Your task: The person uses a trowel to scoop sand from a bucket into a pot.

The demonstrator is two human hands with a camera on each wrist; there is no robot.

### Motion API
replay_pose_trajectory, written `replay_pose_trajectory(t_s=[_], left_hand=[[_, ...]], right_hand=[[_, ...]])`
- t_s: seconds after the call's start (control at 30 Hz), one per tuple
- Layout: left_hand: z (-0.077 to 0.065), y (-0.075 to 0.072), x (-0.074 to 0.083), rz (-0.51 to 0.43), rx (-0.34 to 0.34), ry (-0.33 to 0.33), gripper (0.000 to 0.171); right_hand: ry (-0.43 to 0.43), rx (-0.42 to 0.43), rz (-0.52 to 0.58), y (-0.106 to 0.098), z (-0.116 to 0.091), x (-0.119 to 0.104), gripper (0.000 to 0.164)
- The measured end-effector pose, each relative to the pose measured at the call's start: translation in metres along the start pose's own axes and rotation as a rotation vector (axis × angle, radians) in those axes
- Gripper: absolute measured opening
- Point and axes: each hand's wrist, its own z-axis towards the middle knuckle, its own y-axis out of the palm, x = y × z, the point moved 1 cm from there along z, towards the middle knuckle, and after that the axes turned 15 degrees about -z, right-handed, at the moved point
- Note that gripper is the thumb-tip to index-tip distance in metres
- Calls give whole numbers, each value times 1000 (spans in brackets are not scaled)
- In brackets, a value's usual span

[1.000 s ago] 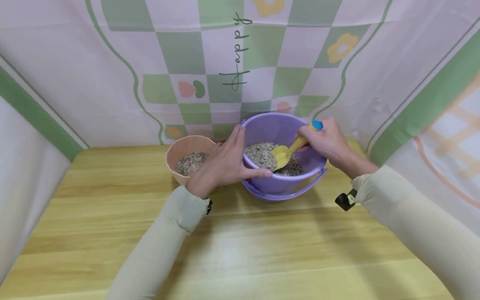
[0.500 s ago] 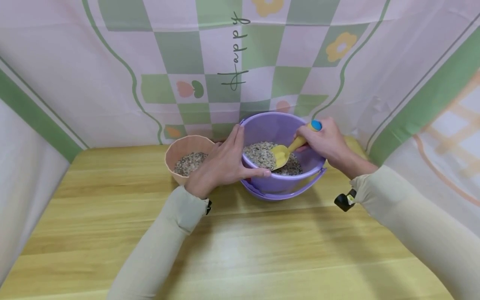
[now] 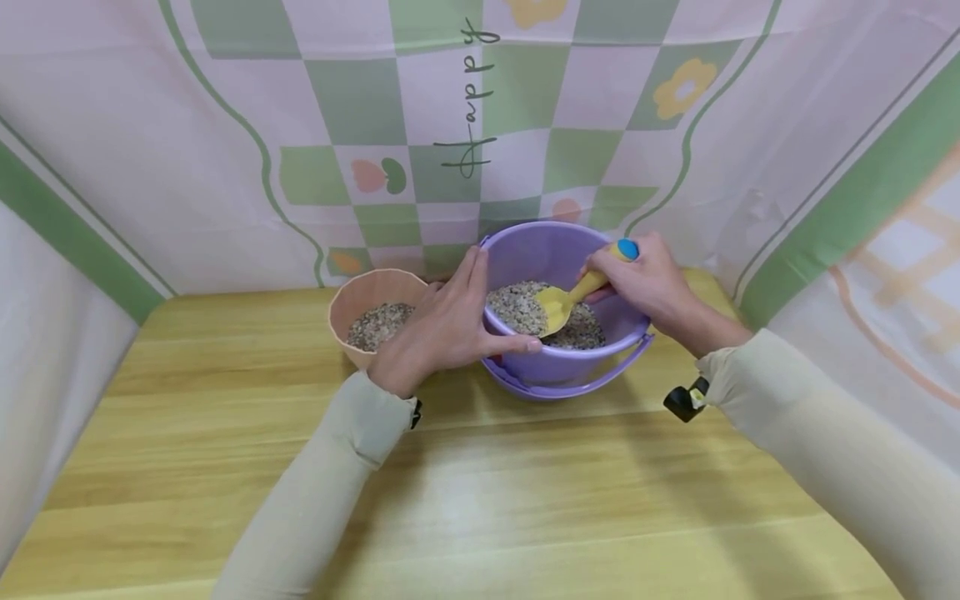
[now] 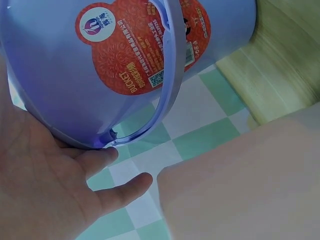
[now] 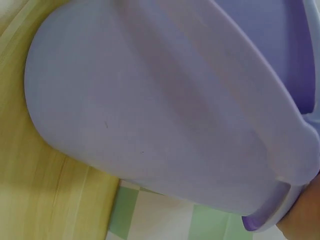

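Note:
A purple bucket (image 3: 543,246) stands against the back, with grey-brown gravel-like grains (image 3: 517,307) inside. My right hand (image 3: 651,287) grips the handle of a yellow scoop (image 3: 553,312) with a blue end, its blade down in the grains. Fairly straight, the fingers of my left hand (image 3: 448,327) touch the bucket's left rim, and the thumb lies along the front rim. In the left wrist view, two fingers spread below the rim, close to the pale orange bowl (image 4: 240,185). My right fingers are hidden in the right wrist view by the bucket wall (image 5: 150,110).
The pale orange bowl (image 3: 345,310), with similar grains in it, stands left of the bucket, partly behind my left hand. The bucket's handle (image 3: 600,379) hangs down in front. A checkered cloth (image 3: 360,100) rises behind the wooden table (image 3: 465,508).
My right hand and the scoop have shifted slightly left within the bucket. My left hand holds its place at the rim.

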Motion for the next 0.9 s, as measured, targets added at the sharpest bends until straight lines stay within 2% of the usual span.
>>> replay_pose_trajectory(t_s=[0.13,0.5,0.9], left_hand=[[0,0,2,45,-7,-11,140],[0,-2,3,60,-18,-20,140],[0,0,2,40,-15,-28,140]], right_hand=[[-9,6,-7,-1,-1,1,19],[-53,-11,-19,-2,-1,-1,23],[-52,-49,76,-1,3,0,26]])
